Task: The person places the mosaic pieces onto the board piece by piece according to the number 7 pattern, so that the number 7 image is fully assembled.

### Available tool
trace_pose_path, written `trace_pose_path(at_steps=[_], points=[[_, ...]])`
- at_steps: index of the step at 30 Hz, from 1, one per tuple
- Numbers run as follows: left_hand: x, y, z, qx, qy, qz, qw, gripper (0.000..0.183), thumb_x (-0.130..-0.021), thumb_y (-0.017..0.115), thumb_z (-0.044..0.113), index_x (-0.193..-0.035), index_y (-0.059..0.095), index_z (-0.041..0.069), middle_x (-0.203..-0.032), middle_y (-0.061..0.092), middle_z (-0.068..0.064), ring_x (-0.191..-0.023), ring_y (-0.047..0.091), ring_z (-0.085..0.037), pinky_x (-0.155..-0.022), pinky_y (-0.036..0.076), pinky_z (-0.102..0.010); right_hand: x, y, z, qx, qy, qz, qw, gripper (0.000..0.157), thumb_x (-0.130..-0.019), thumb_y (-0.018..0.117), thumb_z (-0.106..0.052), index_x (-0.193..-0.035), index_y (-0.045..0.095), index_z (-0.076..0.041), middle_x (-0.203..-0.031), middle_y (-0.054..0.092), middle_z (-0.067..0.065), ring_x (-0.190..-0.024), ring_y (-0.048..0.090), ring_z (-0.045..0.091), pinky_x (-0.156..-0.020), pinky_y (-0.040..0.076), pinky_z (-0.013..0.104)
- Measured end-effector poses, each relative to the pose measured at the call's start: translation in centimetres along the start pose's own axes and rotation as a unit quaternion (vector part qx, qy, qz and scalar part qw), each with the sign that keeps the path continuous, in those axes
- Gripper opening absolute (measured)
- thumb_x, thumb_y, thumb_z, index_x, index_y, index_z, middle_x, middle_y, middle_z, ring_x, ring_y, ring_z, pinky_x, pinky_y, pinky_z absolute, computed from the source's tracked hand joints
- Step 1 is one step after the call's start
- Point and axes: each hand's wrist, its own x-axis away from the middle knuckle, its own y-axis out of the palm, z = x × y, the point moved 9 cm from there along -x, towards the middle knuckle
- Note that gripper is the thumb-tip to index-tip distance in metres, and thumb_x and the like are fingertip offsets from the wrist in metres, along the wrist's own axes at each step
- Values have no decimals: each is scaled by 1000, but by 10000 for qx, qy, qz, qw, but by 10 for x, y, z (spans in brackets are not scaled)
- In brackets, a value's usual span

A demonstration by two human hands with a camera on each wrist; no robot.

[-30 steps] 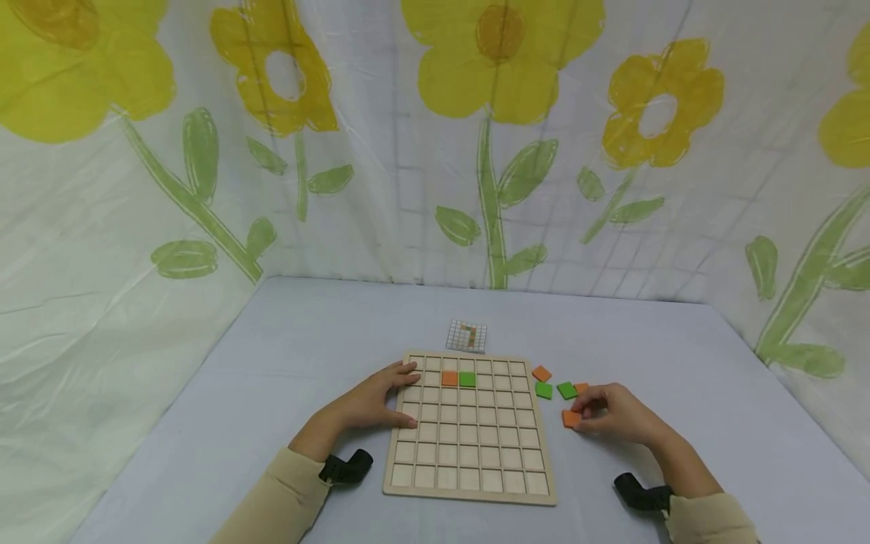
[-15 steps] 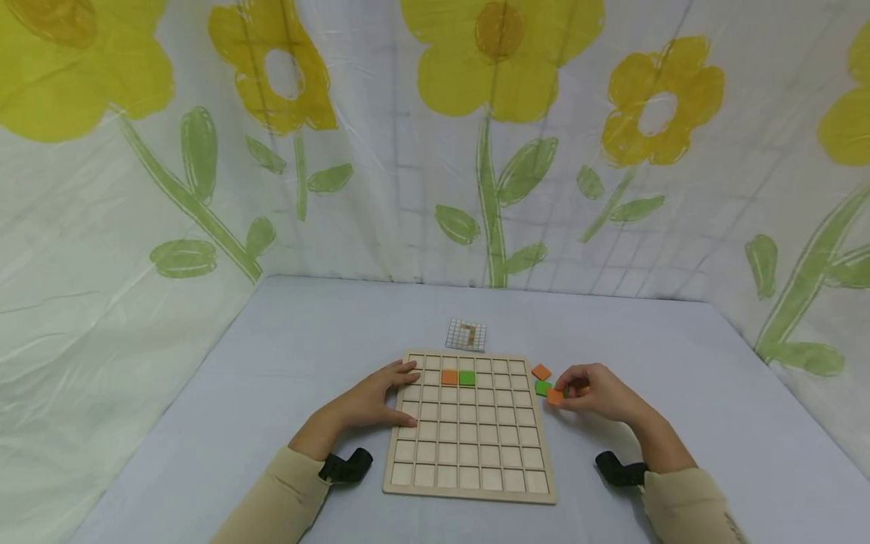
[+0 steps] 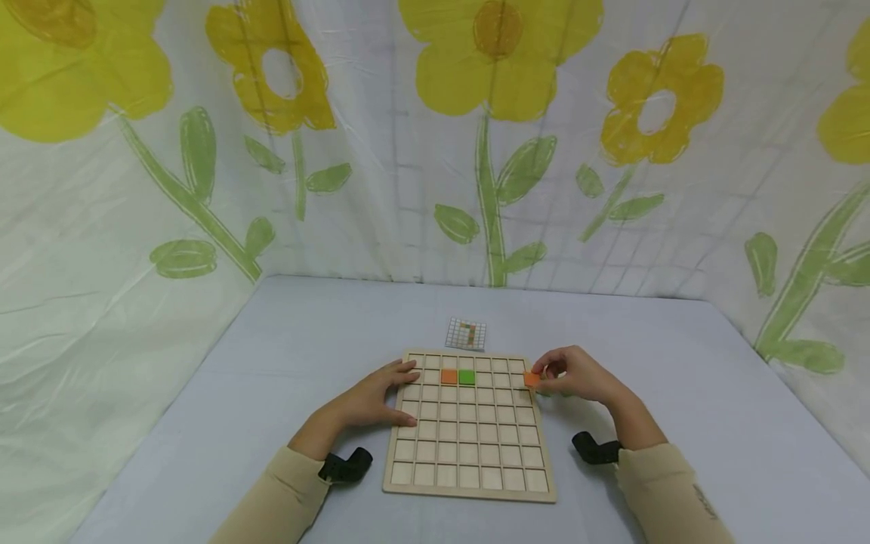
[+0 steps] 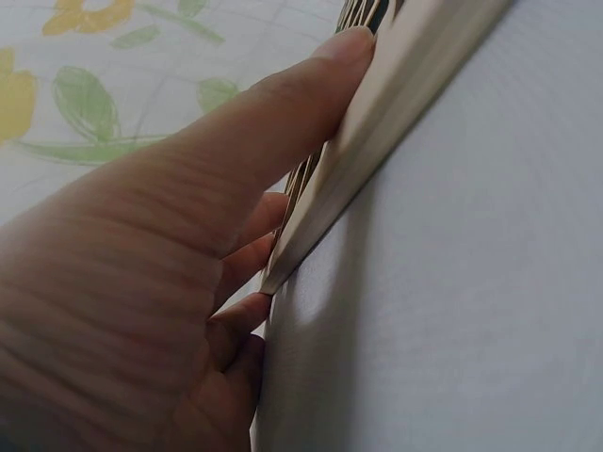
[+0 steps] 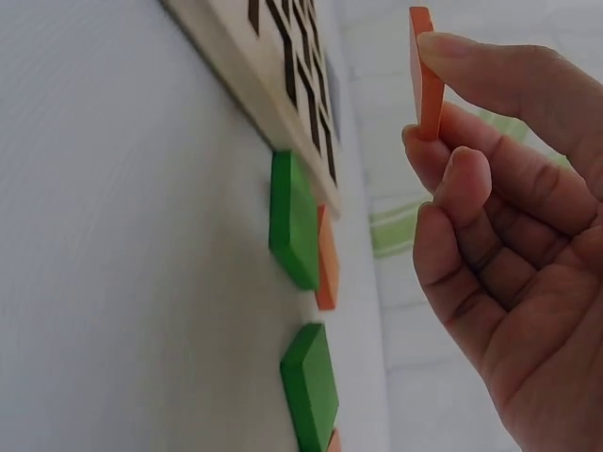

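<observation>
A square wooden grid board point(image 3: 469, 496) lies on the table. One orange tile point(image 3: 449, 376) and one green tile point(image 3: 467, 377) sit side by side in its second row from the far edge. My left hand point(image 3: 367, 397) rests at the board's left edge, fingers spread; the left wrist view has the thumb point(image 4: 311, 94) over the wooden rim. Between thumb and fingertips my right hand point(image 3: 578, 375) pinches another orange tile point(image 5: 430, 75), held up on edge in the right wrist view. From the head, that tile overlaps the board's right rim near the second row.
Loose green tiles point(image 5: 294, 221) and orange tiles point(image 5: 327, 264) lie on the table right of the board, mostly hidden under the right hand in the head view. A small printed grid card point(image 3: 466, 334) with a coloured pattern lies beyond the board's far edge.
My right hand has lifted the orange tile from the table right of the board and carried it left and away from me, to the right rim. The left hand stays put.
</observation>
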Motion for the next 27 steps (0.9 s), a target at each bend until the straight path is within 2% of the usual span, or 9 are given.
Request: trace_pose_path(at_steps=[4, 9, 17, 27], points=[[0, 0, -1, -16, -6, 19, 10000, 82, -71, 78, 44, -139, 45, 14, -154, 27, -2, -144, 15, -31, -112, 20, -56, -9, 4, -7, -39, -98, 14, 9999, 23, -78, 74, -14, -94, 68, 2, -72, 60, 2, -63, 50, 5, -56, 45, 21], [0, 0, -1, -17, -43, 12, 10000, 82, -70, 78, 44, -139, 45, 14, -154, 27, -2, -144, 14, -31, -113, 20, -56, -19, 14, -12, -349, -181, -51, 9992, 22, -79, 73, -13, -94, 69, 3, -70, 59, 3, -58, 48, 5, -52, 43, 21], [0, 0, 0, -16, 23, 10, 10000, 82, -71, 78, 44, -139, 45, 14, -154, 27, -3, -144, 15, -31, -113, 20, -56, -36, 27, -15, -441, -239, -99, 9987, 22, -80, 73, -17, -95, 69, -1, -73, 60, 4, -60, 49, 8, -55, 45, 24], [0, 0, 1, 2, 57, 0, 10000, 82, -71, 78, 43, -139, 45, 12, -154, 27, -4, -144, 15, -32, -113, 20, -56, -43, 35, -24, -503, -203, -141, 9984, 21, -81, 72, -8, -97, 67, 5, -77, 62, 12, -63, 50, 10, -56, 44, 22]])
